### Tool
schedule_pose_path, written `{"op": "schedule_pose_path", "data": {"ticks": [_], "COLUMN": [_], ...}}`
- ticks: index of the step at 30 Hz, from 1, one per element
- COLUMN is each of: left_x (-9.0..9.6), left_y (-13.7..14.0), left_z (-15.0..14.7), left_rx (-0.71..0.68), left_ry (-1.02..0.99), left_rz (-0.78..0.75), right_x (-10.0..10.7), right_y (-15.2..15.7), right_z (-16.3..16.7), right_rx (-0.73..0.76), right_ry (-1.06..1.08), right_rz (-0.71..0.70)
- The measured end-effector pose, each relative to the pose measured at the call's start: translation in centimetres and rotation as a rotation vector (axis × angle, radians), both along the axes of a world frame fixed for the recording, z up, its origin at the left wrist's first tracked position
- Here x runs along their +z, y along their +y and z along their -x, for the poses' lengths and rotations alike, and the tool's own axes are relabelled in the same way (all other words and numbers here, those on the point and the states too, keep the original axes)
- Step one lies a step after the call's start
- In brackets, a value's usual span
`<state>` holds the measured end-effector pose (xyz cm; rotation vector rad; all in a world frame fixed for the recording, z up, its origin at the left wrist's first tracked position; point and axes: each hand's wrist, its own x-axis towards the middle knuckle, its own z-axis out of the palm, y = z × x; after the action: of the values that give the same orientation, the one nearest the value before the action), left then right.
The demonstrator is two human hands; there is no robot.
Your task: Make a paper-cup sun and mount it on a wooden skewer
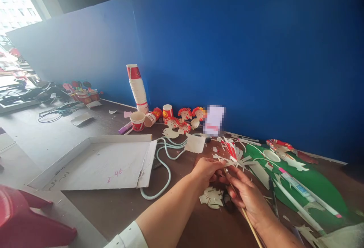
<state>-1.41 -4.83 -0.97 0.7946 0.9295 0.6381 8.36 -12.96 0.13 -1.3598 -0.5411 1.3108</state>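
Above the brown table, my left hand (pixel 207 170) pinches a fringed red-and-white paper piece (pixel 234 151), cut into strips that fan out beyond the fingertips. My right hand (pixel 246 189) is close beside it, fingers closed around a thin wooden stick (pixel 248 219). The stick's upper end meets the paper at the left fingertips; its lower end slants toward the bottom edge. Below the hands lies a cream paper cutout figure (pixel 212 198). A dark object (pixel 227 201) next to it is partly covered by my right hand.
A white box lid (pixel 93 164) lies left, beside a pale cable (pixel 169 168). Along the blue partition (pixel 241 51) stand a paper cup stack (pixel 138 88) and several red-fringed figures (pixel 171 127). Right, a green sheet (pixel 318 187) bears a pink-capped marker (pixel 297 185) and scraps. A red stool (pixel 25 217) is lower left.
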Motion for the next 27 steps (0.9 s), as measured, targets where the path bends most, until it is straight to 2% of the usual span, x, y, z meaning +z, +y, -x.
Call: {"op": "schedule_pose_path", "data": {"ticks": [8, 27], "left_x": [0.0, 0.3], "left_y": [0.1, 0.4], "left_z": [0.1, -0.1], "left_rx": [0.0, -0.025], "left_ry": [-0.036, 0.083], "left_rz": [0.042, 0.114], "right_x": [0.3, -1.2], "right_y": [-0.2, 0.1], "right_z": [0.1, -0.3], "right_rx": [-0.005, 0.035], "right_ry": [0.002, -0.137], "right_rz": [0.01, 0.002]}}
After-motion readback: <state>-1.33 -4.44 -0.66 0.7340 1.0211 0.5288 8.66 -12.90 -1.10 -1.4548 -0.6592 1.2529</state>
